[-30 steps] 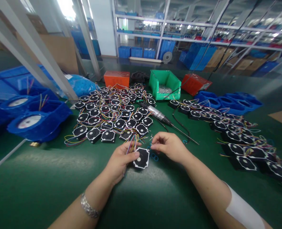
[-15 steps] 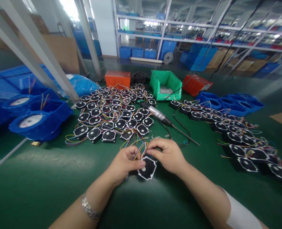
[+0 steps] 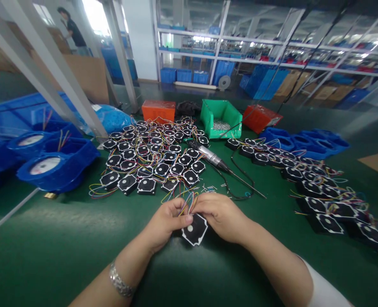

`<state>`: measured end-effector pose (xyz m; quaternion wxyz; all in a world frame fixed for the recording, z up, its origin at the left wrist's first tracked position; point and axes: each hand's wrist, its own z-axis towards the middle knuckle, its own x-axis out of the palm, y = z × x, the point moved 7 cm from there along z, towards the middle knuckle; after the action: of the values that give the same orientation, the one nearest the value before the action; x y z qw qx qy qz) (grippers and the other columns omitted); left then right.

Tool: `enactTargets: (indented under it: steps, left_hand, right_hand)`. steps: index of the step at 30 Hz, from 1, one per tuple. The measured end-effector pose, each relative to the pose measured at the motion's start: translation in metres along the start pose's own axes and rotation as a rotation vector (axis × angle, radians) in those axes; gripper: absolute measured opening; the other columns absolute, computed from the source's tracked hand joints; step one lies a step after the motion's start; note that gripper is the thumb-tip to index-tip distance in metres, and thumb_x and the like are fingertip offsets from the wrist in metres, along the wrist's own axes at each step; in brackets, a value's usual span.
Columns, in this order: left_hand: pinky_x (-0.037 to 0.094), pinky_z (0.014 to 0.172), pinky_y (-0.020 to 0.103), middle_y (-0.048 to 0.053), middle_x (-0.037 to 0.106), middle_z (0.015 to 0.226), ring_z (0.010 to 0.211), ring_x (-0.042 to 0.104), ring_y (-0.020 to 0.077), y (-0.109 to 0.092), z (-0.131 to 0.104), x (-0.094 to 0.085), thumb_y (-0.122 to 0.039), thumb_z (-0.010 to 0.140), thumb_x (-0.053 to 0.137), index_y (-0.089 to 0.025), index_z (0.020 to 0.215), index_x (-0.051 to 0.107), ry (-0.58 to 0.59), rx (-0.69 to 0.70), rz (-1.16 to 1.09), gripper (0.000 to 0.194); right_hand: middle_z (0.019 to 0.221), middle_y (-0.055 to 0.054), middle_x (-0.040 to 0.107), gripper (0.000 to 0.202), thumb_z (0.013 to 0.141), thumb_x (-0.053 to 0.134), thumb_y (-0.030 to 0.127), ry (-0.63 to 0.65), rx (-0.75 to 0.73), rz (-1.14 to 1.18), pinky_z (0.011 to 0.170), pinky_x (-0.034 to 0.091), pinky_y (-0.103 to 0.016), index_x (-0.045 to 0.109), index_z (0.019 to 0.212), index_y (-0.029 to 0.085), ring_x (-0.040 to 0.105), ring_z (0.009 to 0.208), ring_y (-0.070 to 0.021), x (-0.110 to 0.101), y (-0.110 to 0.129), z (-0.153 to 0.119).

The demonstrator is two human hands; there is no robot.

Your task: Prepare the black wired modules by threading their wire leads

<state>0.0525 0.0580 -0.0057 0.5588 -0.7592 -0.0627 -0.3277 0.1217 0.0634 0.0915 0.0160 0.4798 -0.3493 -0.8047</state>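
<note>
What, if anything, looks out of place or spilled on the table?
Loose screws lie strewn at odd angles on the table just beyond the right hand, while metal bits sit contained in the bin; slightly untidy, though possibly deliberate. Nothing looks clearly damaged.

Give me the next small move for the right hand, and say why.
Probably, the right hand should gently draw the colored wires together at the black unit. The left hand already holds the unit, its thumb on the face, while the right hand's fingers are right by the wires, which rise between both hands.
</note>
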Motion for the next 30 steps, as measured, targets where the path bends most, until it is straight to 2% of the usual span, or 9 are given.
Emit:
enactTargets:
  steps: [3,6,11,14,18,22,25,28,30]
  left_hand:
    - [0.032,0.057,0.021,-0.003,0.047,0.063,0.057,0.042,0.008,-0.008,-0.002,-0.006,-0.031,0.064,0.065,-0.014,0.074,0.048,0.006,-0.017,0.055,0.026]
    - [0.031,0.056,0.021,-0.003,0.046,0.065,0.058,0.041,0.0086,-0.018,-0.009,-0.018,-0.032,0.067,0.061,-0.015,0.077,0.047,0.077,-0.09,0.25,0.024]
    - [0.03,0.056,0.024,-0.004,0.041,0.061,0.058,0.037,0.011,-0.037,-0.021,-0.058,-0.04,0.07,0.053,-0.016,0.068,0.044,-0.027,-0.197,0.818,0.026]
    - [0.03,0.055,0.026,-0.003,0.04,0.059,0.057,0.037,0.0127,-0.041,-0.023,-0.075,-0.048,0.07,0.047,-0.017,0.065,0.042,-0.12,-0.243,0.981,0.032]
    - [0.032,0.056,0.028,0.0,0.045,0.059,0.059,0.045,0.0175,-0.053,-0.02,-0.094,-0.051,0.072,0.039,-0.019,0.068,0.044,-0.396,-0.233,1.213,0.033]
    - [0.034,0.057,0.033,0.008,0.056,0.071,0.07,0.052,0.0278,-0.069,-0.029,-0.103,-0.054,0.073,0.034,-0.02,0.081,0.051,-0.757,-0.332,1.475,0.039]
    - [0.036,0.062,0.034,0.01,0.058,0.081,0.079,0.052,0.0292,-0.088,-0.037,-0.09,-0.05,0.074,0.037,-0.019,0.088,0.054,-0.949,-0.132,1.551,0.038]
    - [0.036,0.065,0.032,0.007,0.054,0.074,0.071,0.05,0.0226,-0.106,-0.054,-0.067,-0.04,0.076,0.042,-0.017,0.081,0.055,-1.11,0.299,1.467,0.028]
    - [0.036,0.065,0.03,0.003,0.048,0.066,0.061,0.045,0.0175,-0.112,-0.066,-0.05,-0.033,0.075,0.047,-0.017,0.075,0.054,-1.132,0.594,1.303,0.017]
  right_hand:
    - [0.091,-0.003,0.059,0.024,0.079,0.046,0.0,0.012,0.135,0.052,0.08,0.042,-0.023,0.061,0.089,0.015,0.052,0.087,-0.0118,0.0,-0.009,-0.001]
    - [0.09,-0.002,0.059,0.02,0.075,0.054,0.0,-0.109,0.258,0.004,0.079,0.043,-0.023,0.062,0.086,0.014,0.053,0.085,-0.0117,-0.014,-0.029,-0.005]
    - [0.084,0.002,0.059,0.019,0.072,0.057,0.002,-0.388,0.646,-0.27,0.074,0.044,-0.02,0.063,0.08,0.017,0.055,0.077,-0.0101,-0.065,-0.097,-0.034]
    - [0.086,0.0,0.059,0.018,0.075,0.056,0.006,-0.495,0.885,-0.443,0.072,0.045,-0.02,0.063,0.087,0.016,0.056,0.075,-0.0106,-0.099,-0.132,-0.065]
    - [0.09,-0.004,0.059,0.021,0.077,0.053,0.009,-0.55,1.041,-0.598,0.075,0.045,-0.024,0.059,0.097,0.013,0.056,0.077,-0.0137,-0.135,-0.155,-0.098]
    - [0.102,-0.01,0.054,0.025,0.079,0.05,0.011,-0.478,1.13,-0.801,0.082,0.042,-0.033,0.057,0.103,0.012,0.051,0.092,-0.0216,-0.16,-0.174,-0.108]
    - [0.11,-0.014,0.048,0.032,0.077,0.046,0.007,-0.338,1.141,-0.927,0.084,0.038,-0.042,0.053,0.108,0.01,0.042,0.102,-0.0285,-0.169,-0.195,-0.103]
    - [0.119,-0.012,0.042,0.042,0.078,0.04,0.003,-0.177,1.107,-0.994,0.091,0.029,-0.047,0.046,0.118,0.014,0.034,0.11,-0.0272,-0.169,-0.216,-0.098]
    - [0.121,-0.011,0.04,0.044,0.08,0.038,0.005,-0.102,1.101,-1.031,0.093,0.023,-0.051,0.041,0.122,0.016,0.032,0.112,-0.0273,-0.166,-0.224,-0.098]
